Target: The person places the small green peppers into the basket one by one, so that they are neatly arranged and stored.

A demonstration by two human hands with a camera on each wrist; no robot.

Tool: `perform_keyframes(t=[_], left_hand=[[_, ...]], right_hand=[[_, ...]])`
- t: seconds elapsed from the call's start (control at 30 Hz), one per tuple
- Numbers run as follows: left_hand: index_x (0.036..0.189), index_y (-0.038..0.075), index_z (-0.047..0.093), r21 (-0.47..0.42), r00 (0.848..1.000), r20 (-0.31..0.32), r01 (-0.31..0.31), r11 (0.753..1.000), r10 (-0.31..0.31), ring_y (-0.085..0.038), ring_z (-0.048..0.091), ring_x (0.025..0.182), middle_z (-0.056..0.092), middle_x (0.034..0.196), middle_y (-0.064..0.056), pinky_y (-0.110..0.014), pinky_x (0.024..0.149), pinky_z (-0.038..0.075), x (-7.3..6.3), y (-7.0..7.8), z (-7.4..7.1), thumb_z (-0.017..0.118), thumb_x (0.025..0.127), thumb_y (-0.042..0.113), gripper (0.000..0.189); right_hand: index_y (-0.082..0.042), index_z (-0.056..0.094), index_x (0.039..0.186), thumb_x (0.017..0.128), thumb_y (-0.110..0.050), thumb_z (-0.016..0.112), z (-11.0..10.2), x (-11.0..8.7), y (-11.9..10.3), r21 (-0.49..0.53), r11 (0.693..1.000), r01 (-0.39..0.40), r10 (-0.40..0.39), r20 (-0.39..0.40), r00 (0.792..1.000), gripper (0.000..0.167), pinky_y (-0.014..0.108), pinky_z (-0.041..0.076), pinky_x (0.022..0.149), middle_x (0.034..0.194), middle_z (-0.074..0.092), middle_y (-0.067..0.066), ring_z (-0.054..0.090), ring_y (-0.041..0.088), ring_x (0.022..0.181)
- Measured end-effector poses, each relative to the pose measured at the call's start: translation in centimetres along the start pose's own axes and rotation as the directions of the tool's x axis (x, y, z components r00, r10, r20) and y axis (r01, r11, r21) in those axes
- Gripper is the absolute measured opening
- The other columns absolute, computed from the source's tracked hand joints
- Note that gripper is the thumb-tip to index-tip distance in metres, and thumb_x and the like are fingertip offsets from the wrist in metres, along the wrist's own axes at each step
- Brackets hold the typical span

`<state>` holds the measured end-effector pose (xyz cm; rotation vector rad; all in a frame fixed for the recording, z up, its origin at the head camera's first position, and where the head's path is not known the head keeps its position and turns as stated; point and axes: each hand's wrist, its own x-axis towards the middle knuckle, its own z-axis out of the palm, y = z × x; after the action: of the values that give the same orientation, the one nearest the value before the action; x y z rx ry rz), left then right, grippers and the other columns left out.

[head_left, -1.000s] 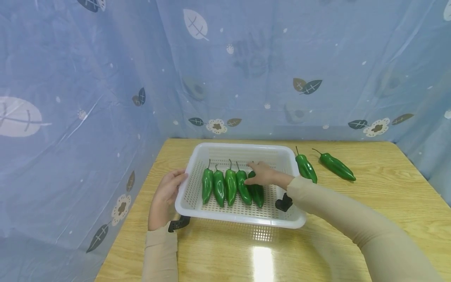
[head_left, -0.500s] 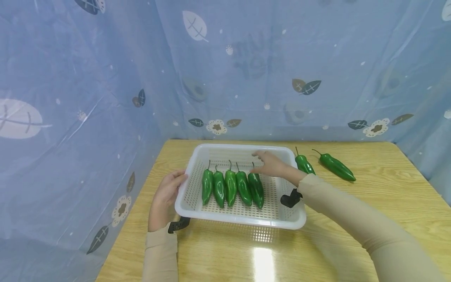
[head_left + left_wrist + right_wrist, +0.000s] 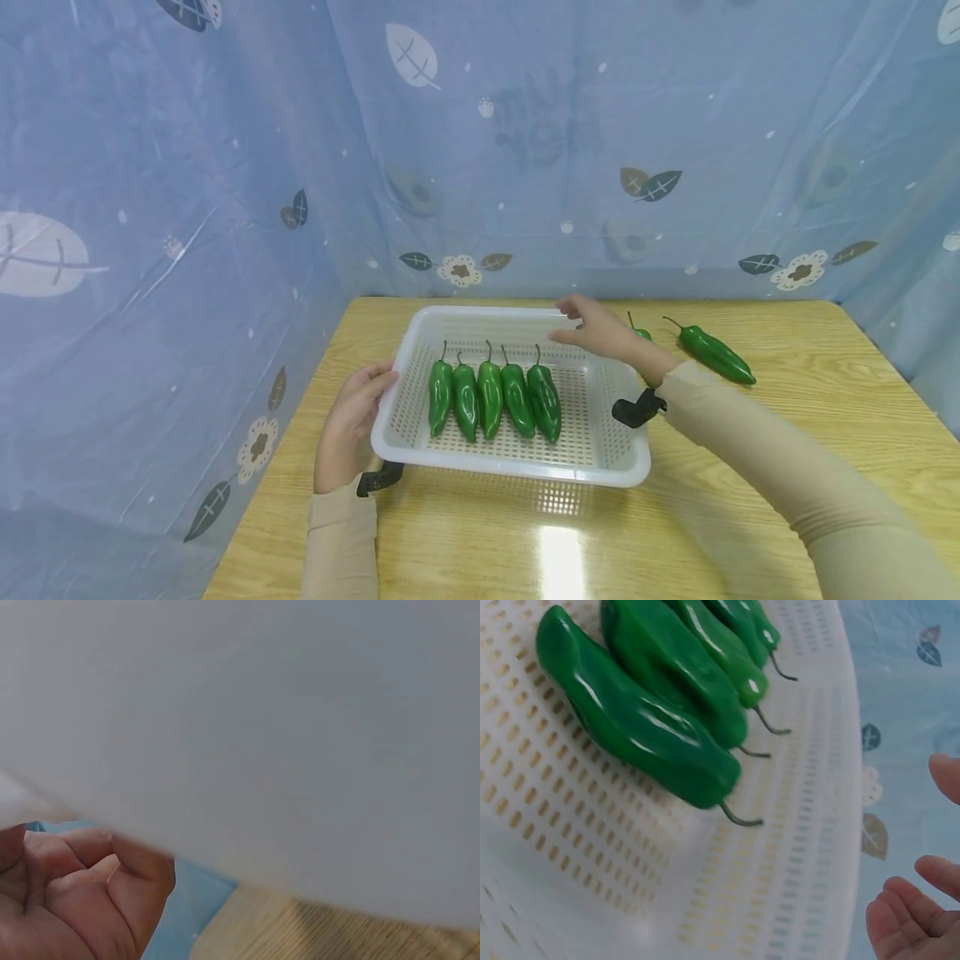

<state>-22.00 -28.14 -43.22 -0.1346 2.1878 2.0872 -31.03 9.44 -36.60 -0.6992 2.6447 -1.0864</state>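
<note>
We see the left grip [image 3: 358, 400] closed on the left rim of the white basket [image 3: 510, 469], thumb toward the top and fingers bent beneath, as the left wrist view also shows past a blurred pale wall. The right grip [image 3: 603, 332] hangs over the basket's far right portion with thumb and fingers well parted and softly curved; it has hold of nothing. In the right wrist view we find its fingertips just beyond the basket's rim, against blue cloth.

The basket lies toward the desk's far edge, nearer the far left corner than the far right one. It is a rounded rectangle of smooth plastic with a thick lip and rows of small slots through its floor and walls. Inside, we count five green peppers [image 3: 490, 400] side by side, stems toward the far edge; they are long and glossy, with dented flanks, tapering tips and thin, bent stems.

On the desk [image 3: 825, 400], pale wood-grained and shiny, another pepper [image 3: 716, 355] rests near the far edge toward the far right corner, its tip angled right. A partly hidden pepper [image 3: 642, 333] shows behind the right grip. We see creased blue cloth [image 3: 525, 150], printed with leaves and flowers, beyond the far edge.
</note>
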Motion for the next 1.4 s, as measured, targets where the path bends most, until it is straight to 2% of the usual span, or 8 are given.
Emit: perform_keyframes(t=[0.17,0.47,0.73,0.9,1.1,1.4], left_hand=[[0.138,-0.003,0.041,-0.005,1.0,0.003,0.005,1.0,-0.005,-0.018,0.065,0.098,0.053,0.127,-0.024,-0.034,0.082,0.055,0.0,0.1,0.1,0.046,0.101,0.019,0.043],[0.138,-0.005,0.04,-0.02,1.0,0.009,-0.003,1.0,0.003,-0.021,0.065,0.099,0.053,0.127,-0.026,-0.035,0.083,0.056,-0.1,0.2,0.0,0.045,0.1,0.016,0.044],[0.138,-0.005,0.04,-0.021,1.0,0.018,-0.014,1.0,0.014,-0.021,0.065,0.099,0.052,0.128,-0.027,-0.035,0.083,0.056,0.1,-0.1,-0.1,0.045,0.101,0.017,0.044],[0.137,-0.005,0.04,-0.021,0.999,0.024,-0.028,0.999,0.029,-0.019,0.065,0.097,0.053,0.126,-0.026,-0.034,0.082,0.056,0.2,-0.3,-0.2,0.046,0.101,0.019,0.044],[0.137,-0.007,0.039,-0.033,0.999,0.029,-0.044,0.998,0.045,-0.019,0.066,0.097,0.053,0.125,-0.027,-0.035,0.083,0.056,0.3,-0.6,-0.3,0.047,0.1,0.017,0.045],[0.138,-0.006,0.039,-0.021,0.999,0.028,-0.038,0.999,0.039,-0.025,0.065,0.101,0.052,0.128,-0.029,-0.04,0.085,0.055,0.4,-0.7,-0.3,0.047,0.1,0.019,0.046]], right_hand=[[0.006,0.035,0.139,0.093,-0.025,0.062,-1.8,-0.4,0.2,0.024,0.999,0.031,-0.03,-0.064,0.997,0.062,0.049,0.038,0.106,0.141,0.04,0.027,0.038,0.041,0.13],[0.006,0.031,0.141,0.094,-0.03,0.059,-5.7,-1.5,2.4,0.047,0.999,-0.008,0.014,-0.132,0.991,0.066,0.052,0.03,0.11,0.145,0.035,0.026,0.034,0.042,0.132],[0.004,0.028,0.143,0.093,-0.041,0.057,-8.0,-2.6,6.6,0.018,0.993,-0.115,0.116,-0.148,0.982,0.073,0.058,0.032,0.106,0.145,0.033,0.028,0.033,0.045,0.131],[0.007,0.027,0.142,0.094,-0.042,0.056,-8.8,-3.2,9.5,-0.01,0.989,-0.146,0.142,-0.168,0.976,0.075,0.06,0.032,0.104,0.143,0.033,0.031,0.034,0.047,0.129],[0.012,0.02,0.144,0.096,-0.04,0.052,-9.3,-4.2,12.3,-0.036,0.985,-0.172,0.166,-0.123,0.978,0.077,0.065,0.029,0.103,0.144,0.026,0.037,0.027,0.053,0.129],[0.008,0.03,0.141,0.098,-0.034,0.051,-9.4,-5.4,15.6,-0.114,0.975,-0.191,0.184,-0.072,0.98,0.064,0.067,0.033,0.097,0.142,0.029,0.035,0.03,0.053,0.127]])
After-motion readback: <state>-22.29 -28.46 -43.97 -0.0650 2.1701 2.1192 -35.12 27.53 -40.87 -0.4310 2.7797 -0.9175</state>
